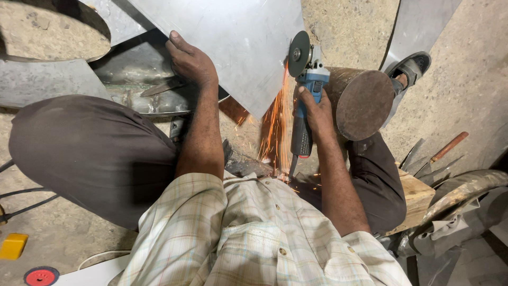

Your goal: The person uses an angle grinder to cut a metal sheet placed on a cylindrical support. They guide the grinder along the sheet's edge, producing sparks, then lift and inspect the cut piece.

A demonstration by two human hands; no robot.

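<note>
A large grey metal sheet [238, 37] lies tilted in front of me. My left hand [189, 59] presses flat on its left edge. My right hand [316, 108] grips the body of a blue angle grinder [307, 85]. The grinder's disc [298, 53] touches the sheet's right edge, and orange sparks [275, 122] stream down toward my lap. I am squatting, with my knees on either side.
A rusty round cylinder [362, 103] sits just right of the grinder. More cut sheet pieces [47, 79] lie at left and a strip [418, 24] at top right. A wooden block [415, 198], hand tools [439, 156], black cables [21, 198], a yellow object [11, 246] and a red disc [41, 276] lie around.
</note>
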